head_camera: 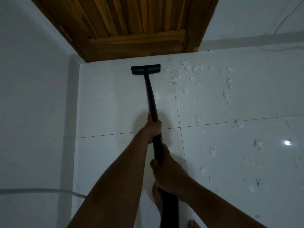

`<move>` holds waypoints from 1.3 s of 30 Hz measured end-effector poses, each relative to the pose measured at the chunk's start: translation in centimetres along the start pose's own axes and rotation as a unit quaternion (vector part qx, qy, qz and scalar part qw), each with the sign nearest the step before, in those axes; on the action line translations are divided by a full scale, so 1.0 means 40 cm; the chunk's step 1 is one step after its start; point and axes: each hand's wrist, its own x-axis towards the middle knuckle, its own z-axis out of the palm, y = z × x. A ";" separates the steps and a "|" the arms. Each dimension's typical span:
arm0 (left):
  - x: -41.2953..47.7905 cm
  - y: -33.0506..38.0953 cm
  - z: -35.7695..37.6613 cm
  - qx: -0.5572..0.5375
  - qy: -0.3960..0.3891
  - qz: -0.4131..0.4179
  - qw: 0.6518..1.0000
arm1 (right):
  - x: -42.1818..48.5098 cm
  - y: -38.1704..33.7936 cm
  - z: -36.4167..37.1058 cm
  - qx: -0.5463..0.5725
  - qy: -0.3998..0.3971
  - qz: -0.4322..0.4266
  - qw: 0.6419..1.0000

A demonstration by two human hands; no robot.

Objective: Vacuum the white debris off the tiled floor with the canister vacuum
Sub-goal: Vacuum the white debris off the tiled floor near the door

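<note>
Head view, looking down at a room corner by a wooden door [136, 22]. Both hands are on the vacuum wand [150, 96]. The left hand [153, 127] is further up the tube, fingers wrapped round it w/ thumb lying along the shaft. The right hand [166, 173] is nearer the body, closed round the thicker cuff where the ribbed hose [170, 206] joins. The floor head [145, 69] sits flat on the tiled floor [107, 104], near the door threshold, on a patch that looks free of scraps. White debris [189, 69] starts just right of the head and scatters down the right-hand tiles — plenty left, so I'd judge the job far from done. The canister is not in frame. A bare foot [157, 195] shows below the right hand, and a pale cable [41, 190] crosses the lower left.

Handling, as a judgement: the wand is a rigid tube, prob. light, so the split two-hand hold should steer it well. The hose is flexible & will drag, so the cuff is the sensible place for the rear hand. The debris looks fluffy and light — it should lift easily but may scoot off if the head is shoved fast. The tiles are glossy, so the head should glide. A sweep to the right seems the next move.
</note>
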 end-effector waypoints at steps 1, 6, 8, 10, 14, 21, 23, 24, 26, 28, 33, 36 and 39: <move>0.004 0.006 -0.005 0.000 0.001 0.003 1.000 | 0.007 -0.007 0.000 -0.004 0.002 -0.002 1.000; 0.020 0.023 -0.030 -0.005 0.005 0.002 1.000 | 0.032 -0.026 0.007 -0.017 0.000 -0.002 1.000; 0.013 0.022 -0.029 -0.005 0.005 0.002 1.000 | 0.029 -0.024 0.008 -0.018 0.000 -0.001 1.000; -0.005 0.014 -0.020 -0.011 0.005 0.003 1.000 | 0.011 -0.017 0.007 -0.019 0.002 -0.001 1.000; -0.056 -0.031 0.013 -0.016 0.002 -0.006 1.000 | -0.049 0.019 0.004 -0.010 -0.012 0.007 1.000; -0.071 -0.045 0.054 -0.020 -0.004 -0.017 1.000 | -0.086 0.042 -0.025 0.021 -0.005 0.015 1.000; -0.054 -0.028 0.051 -0.018 -0.004 -0.017 1.000 | -0.071 0.033 -0.032 0.015 0.005 0.010 1.000; -0.045 -0.019 0.050 -0.014 -0.003 -0.016 1.000 | -0.062 0.027 -0.034 0.011 0.008 0.007 1.000; -0.028 -0.002 0.043 -0.010 -0.003 -0.014 1.000 | -0.045 0.015 -0.036 0.008 0.011 0.002 1.000; -0.011 0.010 0.034 -0.008 -0.004 -0.015 1.000 | -0.030 0.002 -0.037 0.004 0.009 -0.001 1.000; 0.029 0.032 0.015 -0.002 -0.007 -0.005 1.000 | 0.008 -0.023 -0.037 -0.003 0.008 -0.002 1.000; 0.048 0.049 0.004 0.003 -0.005 0.002 1.000 | 0.026 -0.040 -0.039 -0.002 0.009 -0.004 1.000; 0.065 0.067 -0.010 0.010 -0.001 0.007 1.000 | 0.047 -0.060 -0.040 0.003 0.009 -0.001 1.000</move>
